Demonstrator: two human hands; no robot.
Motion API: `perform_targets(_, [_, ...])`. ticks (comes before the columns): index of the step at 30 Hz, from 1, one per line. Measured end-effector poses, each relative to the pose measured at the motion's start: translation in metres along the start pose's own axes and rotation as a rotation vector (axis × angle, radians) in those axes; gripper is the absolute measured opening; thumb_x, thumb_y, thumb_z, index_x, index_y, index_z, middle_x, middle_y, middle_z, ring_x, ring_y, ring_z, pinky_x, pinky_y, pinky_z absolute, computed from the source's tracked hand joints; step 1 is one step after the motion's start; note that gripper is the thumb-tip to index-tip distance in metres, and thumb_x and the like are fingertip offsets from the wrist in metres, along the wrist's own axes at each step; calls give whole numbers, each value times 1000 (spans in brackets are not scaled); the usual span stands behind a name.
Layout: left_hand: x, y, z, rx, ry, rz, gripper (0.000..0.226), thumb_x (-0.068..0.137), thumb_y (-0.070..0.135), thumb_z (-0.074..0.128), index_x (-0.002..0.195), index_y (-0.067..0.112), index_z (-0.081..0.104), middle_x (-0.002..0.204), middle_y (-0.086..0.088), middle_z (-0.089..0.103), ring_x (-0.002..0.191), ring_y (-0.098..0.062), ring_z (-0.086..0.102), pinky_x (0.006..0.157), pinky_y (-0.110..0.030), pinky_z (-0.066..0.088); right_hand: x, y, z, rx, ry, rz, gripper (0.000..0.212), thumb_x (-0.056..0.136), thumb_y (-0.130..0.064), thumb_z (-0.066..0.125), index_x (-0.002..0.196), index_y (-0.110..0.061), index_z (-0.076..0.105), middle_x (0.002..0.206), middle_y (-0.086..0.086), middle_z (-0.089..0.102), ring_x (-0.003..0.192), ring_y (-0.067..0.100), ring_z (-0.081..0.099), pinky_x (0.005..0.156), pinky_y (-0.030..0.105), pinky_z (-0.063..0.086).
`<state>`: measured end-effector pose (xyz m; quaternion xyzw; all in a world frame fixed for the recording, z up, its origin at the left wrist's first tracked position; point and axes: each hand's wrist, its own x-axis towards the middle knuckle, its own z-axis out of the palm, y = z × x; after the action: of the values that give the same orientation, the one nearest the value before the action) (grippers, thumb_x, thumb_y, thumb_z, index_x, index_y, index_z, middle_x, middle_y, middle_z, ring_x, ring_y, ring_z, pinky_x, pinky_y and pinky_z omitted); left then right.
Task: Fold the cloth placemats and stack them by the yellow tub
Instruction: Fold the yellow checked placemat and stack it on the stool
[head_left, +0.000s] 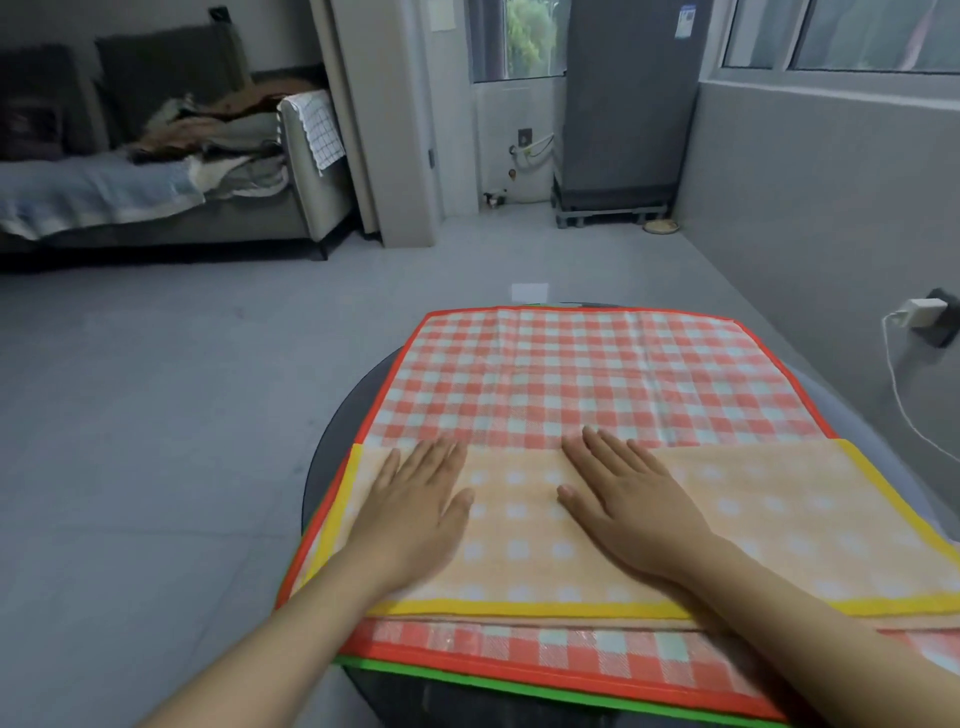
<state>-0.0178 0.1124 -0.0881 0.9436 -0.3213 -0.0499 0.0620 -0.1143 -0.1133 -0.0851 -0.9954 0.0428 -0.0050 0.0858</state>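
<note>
An orange checked placemat with a yellow border (779, 519) lies folded in half across the near part of the table. Beneath it a red checked placemat with a red border (597, 374) lies spread flat. A green border (467, 680) of a third mat shows under that at the near edge. My left hand (415, 509) presses flat on the left part of the folded orange mat, fingers straight. My right hand (623, 499) presses flat beside it near the middle. No yellow tub is in view.
The mats cover a round dark table (337, 415). Grey floor lies to the left and beyond. A sofa with piled clothes (182, 156) stands at the far left, a grey cabinet (623, 104) at the back, and a charger with cable (919, 312) on the right wall.
</note>
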Motion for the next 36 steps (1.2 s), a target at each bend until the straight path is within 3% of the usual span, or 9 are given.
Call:
perform_targets(6, [-11,-32,-10,46,-45,-93,56,99,45,7,149,28,-10,156,13,-15,141,-2,-20,116,-42,-16,-1,2,1,-18,7,2,88,72,-70,-18,149,-30,-4,157,-7,-5,144,9,-9,116,29,-8])
perform_targets(10, [-8,-35,-28,-26,-41,-68,52,101,39,23,150,26,15,157,8,13,145,-7,5,117,-43,-14,2,0,0,-21,11,9,107,60,-79,-26,149,-29,3,158,-6,3,145,11,-1,116,29,-3])
perform_targets(12, [-3,-40,-37,-64,5,-99,47,100,38,34,145,27,29,149,7,28,141,-9,17,117,-43,-12,3,-2,-3,14,48,0,91,75,-77,-3,149,-26,15,157,-4,15,145,14,8,116,30,4])
perform_targets(15, [5,-47,-45,-123,31,-181,52,91,47,51,139,30,39,137,4,36,134,-16,25,117,-40,2,3,-12,-5,120,165,-68,52,93,-44,44,140,-22,40,141,-3,47,132,16,36,106,26,26])
perform_targets(17, [10,-49,-46,-124,49,-206,54,83,50,61,132,31,47,129,3,39,128,-17,29,111,-34,14,2,-25,-8,218,179,-105,42,91,-35,52,132,-25,50,125,-7,58,117,12,44,91,18,30])
perform_targets(23, [14,-41,-50,-577,289,-369,28,69,20,79,91,18,61,110,1,54,88,-13,54,63,-23,42,-5,-40,-6,166,-45,-165,84,66,-80,27,140,-41,31,130,-12,36,118,10,30,101,28,27])
perform_targets(26, [11,-45,-52,-750,289,-413,37,76,20,77,107,19,57,110,3,57,98,-16,56,71,-26,47,-9,-44,-8,128,-115,-164,86,64,-82,32,141,-46,22,136,-9,27,124,13,23,105,33,23])
perform_targets(33, [6,-62,-69,-1251,134,-522,37,80,11,72,115,3,61,100,-16,70,79,-27,67,79,-42,56,-12,-52,-15,46,-222,-148,88,73,-76,49,145,-42,11,147,-5,15,134,20,13,112,39,17])
perform_targets(36, [7,-54,-81,-1406,104,-488,28,84,14,67,109,1,64,89,-14,71,71,-25,68,69,-36,59,-13,-53,-15,41,-232,-147,88,75,-74,49,146,-41,9,149,-5,13,136,20,11,113,40,17])
